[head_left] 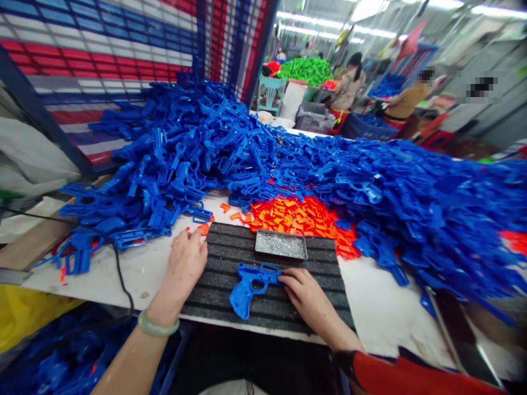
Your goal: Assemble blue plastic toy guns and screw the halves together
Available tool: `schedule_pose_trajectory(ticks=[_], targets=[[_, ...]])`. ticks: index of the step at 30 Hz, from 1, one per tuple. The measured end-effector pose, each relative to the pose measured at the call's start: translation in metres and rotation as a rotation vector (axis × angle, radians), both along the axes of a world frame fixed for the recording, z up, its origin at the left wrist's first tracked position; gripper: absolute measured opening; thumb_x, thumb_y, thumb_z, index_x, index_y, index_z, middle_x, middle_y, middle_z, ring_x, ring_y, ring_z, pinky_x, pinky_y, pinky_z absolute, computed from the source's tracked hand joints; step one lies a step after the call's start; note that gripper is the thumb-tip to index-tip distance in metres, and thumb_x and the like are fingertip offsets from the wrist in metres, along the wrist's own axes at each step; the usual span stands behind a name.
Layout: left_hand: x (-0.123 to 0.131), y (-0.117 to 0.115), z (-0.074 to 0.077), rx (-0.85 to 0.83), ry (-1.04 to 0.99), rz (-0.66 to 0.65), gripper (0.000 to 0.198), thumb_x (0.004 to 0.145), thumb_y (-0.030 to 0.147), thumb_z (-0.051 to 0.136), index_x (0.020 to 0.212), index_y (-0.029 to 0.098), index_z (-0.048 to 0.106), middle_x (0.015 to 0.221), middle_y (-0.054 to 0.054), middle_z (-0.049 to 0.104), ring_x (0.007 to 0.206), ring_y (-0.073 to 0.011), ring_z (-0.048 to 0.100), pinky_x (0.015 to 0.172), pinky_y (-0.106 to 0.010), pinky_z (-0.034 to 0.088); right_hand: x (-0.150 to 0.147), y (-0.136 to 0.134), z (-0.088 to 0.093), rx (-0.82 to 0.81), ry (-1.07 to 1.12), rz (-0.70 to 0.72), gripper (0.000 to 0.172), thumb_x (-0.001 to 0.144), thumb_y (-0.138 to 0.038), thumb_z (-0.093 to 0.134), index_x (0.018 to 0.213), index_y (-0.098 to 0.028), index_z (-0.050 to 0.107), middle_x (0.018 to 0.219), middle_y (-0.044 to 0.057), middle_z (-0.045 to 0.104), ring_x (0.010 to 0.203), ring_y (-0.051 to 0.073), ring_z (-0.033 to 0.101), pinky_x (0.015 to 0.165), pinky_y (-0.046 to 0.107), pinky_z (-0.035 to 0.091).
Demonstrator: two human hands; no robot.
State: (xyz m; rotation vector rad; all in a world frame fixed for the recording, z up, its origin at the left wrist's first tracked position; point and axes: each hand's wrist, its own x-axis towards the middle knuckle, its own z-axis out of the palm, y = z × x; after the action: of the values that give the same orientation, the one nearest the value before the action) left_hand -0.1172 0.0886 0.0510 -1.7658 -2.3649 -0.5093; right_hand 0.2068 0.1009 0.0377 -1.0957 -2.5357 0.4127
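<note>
A blue plastic toy gun piece lies on a black ribbed mat, its grip toward the lower left. My right hand has its thumb and fingers closed on the barrel end of it. Left of the mat, my left hand reaches over the white tabletop, fingers bent and somewhat apart, beside a small orange piece. Its fingertips are partly hidden, and nothing shows in its grasp. At the mat's back edge sits a small rectangular tray filled with tiny silvery metal parts.
Heaped blue gun pieces rise at the back left, and more spread along the right. Small orange pieces are piled behind the tray. A black cable hangs over the table's left front. Several people work in the background.
</note>
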Motion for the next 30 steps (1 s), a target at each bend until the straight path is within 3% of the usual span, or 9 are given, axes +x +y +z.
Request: schedule_pose_trajectory(ticks=[4, 8, 11, 14, 17, 20, 23, 26, 30], targets=[[-0.027, 0.016, -0.005, -0.166, -0.028, 0.129, 0.041, 0.088, 0.046, 0.049, 0.108, 0.013, 0.062, 0.096, -0.014, 0.056, 0.090, -0.0297, 0.058, 0.084, -0.040, 0.046, 0.010, -0.001, 0.008, -0.021, 0.043, -0.041, 0.030, 0.090, -0.015, 0.050, 0.115, -0.025, 0.063, 0.120, 0.010, 0.062, 0.110, 0.024, 0.059, 0.095, 0.045, 0.053], [-0.039, 0.022, -0.011, -0.196, -0.144, 0.091, 0.033, 0.084, 0.044, 0.054, 0.097, 0.015, 0.062, 0.092, -0.013, 0.061, 0.093, -0.0298, 0.059, 0.079, -0.035, 0.046, 0.001, -0.001, 0.010, -0.059, 0.053, -0.006, 0.039, 0.086, -0.023, 0.062, 0.124, -0.026, 0.057, 0.136, 0.011, 0.055, 0.122, 0.027, 0.053, 0.102, 0.050, 0.048], [-0.036, 0.017, -0.008, -0.166, -0.184, 0.098, 0.026, 0.087, 0.039, 0.050, 0.094, 0.018, 0.063, 0.090, -0.009, 0.066, 0.088, -0.0256, 0.061, 0.076, -0.031, 0.047, -0.005, 0.001, 0.005, -0.095, 0.063, 0.003, 0.031, 0.087, -0.022, 0.061, 0.118, -0.027, 0.062, 0.134, 0.010, 0.057, 0.121, 0.026, 0.055, 0.101, 0.048, 0.049], [-0.015, 0.004, 0.001, -0.056, -0.360, 0.063, 0.027, 0.090, 0.040, 0.048, 0.099, 0.022, 0.066, 0.094, -0.004, 0.070, 0.084, -0.0204, 0.064, 0.079, -0.029, 0.048, 0.001, 0.005, 0.000, -0.107, 0.093, -0.037, 0.021, 0.090, -0.019, 0.056, 0.107, -0.027, 0.065, 0.125, 0.009, 0.060, 0.116, 0.024, 0.057, 0.098, 0.045, 0.051], [0.022, -0.010, 0.012, -0.014, -0.688, -0.103, 0.028, 0.087, 0.046, 0.054, 0.097, 0.025, 0.070, 0.098, 0.000, 0.072, 0.088, -0.0192, 0.066, 0.083, -0.028, 0.049, 0.014, 0.009, -0.001, -0.111, 0.080, -0.066, 0.018, 0.091, -0.021, 0.056, 0.105, -0.027, 0.066, 0.124, 0.009, 0.059, 0.115, 0.024, 0.057, 0.098, 0.046, 0.051], [0.065, -0.018, 0.018, -0.167, -1.010, -0.266, 0.029, 0.087, 0.045, 0.054, 0.097, 0.023, 0.069, 0.089, -0.001, 0.072, 0.080, -0.0177, 0.067, 0.070, -0.026, 0.053, 0.022, 0.012, 0.003, -0.089, 0.083, -0.081, 0.017, 0.091, -0.026, 0.057, 0.106, -0.026, 0.066, 0.126, 0.010, 0.058, 0.118, 0.026, 0.055, 0.100, 0.048, 0.049], [0.102, -0.017, 0.019, -0.331, -1.259, -0.348, 0.028, 0.088, 0.042, 0.051, 0.100, 0.020, 0.064, 0.074, 0.000, 0.067, 0.065, -0.0158, 0.067, 0.052, -0.023, 0.051, 0.020, 0.012, 0.008, -0.061, 0.156, -0.085, 0.017, 0.093, -0.029, 0.055, 0.104, -0.026, 0.067, 0.117, 0.009, 0.062, 0.112, 0.024, 0.057, 0.097, 0.046, 0.050], [0.125, -0.013, 0.020, -0.366, -1.341, -0.405, 0.024, 0.087, 0.040, 0.053, 0.098, 0.020, 0.058, 0.075, 0.001, 0.063, 0.057, -0.0134, 0.065, 0.044, -0.019, 0.046, 0.012, 0.011, 0.010, -0.109, 0.242, -0.059, 0.020, 0.093, -0.032, 0.056, 0.108, -0.027, 0.067, 0.104, 0.008, 0.066, 0.099, 0.021, 0.062, 0.086, 0.038, 0.054], [0.137, -0.008, 0.025, -0.415, -1.359, -0.482, 0.023, 0.088, 0.042, 0.053, 0.093, 0.020, 0.054, 0.074, 0.002, 0.062, 0.053, -0.0118, 0.063, 0.042, -0.019, 0.046, 0.007, 0.006, 0.009, -0.130, 0.277, -0.035, 0.021, 0.093, -0.034, 0.056, 0.109, -0.026, 0.067, 0.095, 0.006, 0.069, 0.087, 0.020, 0.064, 0.076, 0.034, 0.054]])
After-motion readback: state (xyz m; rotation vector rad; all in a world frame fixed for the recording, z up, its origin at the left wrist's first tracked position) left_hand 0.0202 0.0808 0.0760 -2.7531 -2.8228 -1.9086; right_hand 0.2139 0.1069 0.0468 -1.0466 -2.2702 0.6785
